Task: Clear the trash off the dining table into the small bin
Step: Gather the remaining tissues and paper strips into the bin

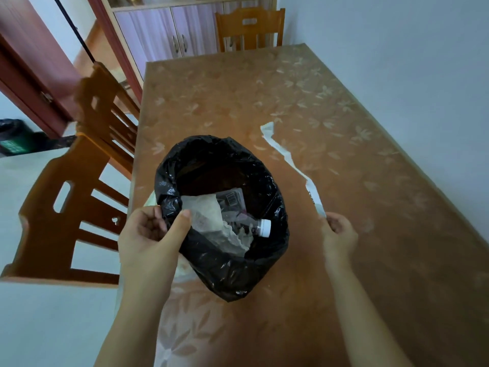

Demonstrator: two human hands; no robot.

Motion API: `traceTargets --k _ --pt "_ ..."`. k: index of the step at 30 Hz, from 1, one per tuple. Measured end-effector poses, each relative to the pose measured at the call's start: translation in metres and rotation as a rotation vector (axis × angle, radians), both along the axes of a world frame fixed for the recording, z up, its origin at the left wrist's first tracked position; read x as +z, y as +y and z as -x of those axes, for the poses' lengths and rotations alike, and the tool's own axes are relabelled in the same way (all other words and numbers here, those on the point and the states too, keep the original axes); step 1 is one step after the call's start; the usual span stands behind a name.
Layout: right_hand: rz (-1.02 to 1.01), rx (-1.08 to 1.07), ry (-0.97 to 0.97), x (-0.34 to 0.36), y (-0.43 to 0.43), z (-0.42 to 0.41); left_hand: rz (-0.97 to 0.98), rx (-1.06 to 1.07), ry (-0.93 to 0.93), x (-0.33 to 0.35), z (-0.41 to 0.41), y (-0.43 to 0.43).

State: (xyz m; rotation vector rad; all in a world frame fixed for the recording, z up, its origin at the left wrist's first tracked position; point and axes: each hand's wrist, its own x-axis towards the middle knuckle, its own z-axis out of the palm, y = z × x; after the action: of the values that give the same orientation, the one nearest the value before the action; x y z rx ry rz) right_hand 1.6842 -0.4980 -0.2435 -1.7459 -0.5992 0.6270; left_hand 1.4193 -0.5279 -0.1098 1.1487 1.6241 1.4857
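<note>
A small bin lined with a black bag [238, 271] is held over the near left part of the dining table [344, 128]. My left hand [152, 234] grips its rim at the left side, thumb inside. In the bin lie crumpled white paper [211, 221], a clear wrapper with a barcode [231, 200] and a plastic bottle with a white cap [262, 227]. My right hand [340, 234] pinches the near end of a long white paper strip [288, 157], which trails away across the table toward the middle.
Two wooden chairs [79, 186] stand at the table's left edge and another chair [250, 27] at its far end. A cabinet [169, 30] stands behind. A white wall runs along the table's right side. A dark bin [13, 136] sits on the floor far left.
</note>
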Motion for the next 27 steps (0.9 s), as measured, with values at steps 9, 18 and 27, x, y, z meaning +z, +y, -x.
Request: traceTargets --k 9,18,27 --pt "-0.149 0.344 -0.094 0.057 -0.068 0.037 0.058 0.036 -0.021 -0.008 0.045 -0.052" --pt "-0.074 0.797 -0.386 0.091 -0.092 0.071 0.058 0.08 0.02 -0.007 0.08 -0.088" --pt "-0.045 1.017 -0.46 0.1 -0.07 0.156 0.069 0.14 0.007 -0.009 0.095 -0.109"
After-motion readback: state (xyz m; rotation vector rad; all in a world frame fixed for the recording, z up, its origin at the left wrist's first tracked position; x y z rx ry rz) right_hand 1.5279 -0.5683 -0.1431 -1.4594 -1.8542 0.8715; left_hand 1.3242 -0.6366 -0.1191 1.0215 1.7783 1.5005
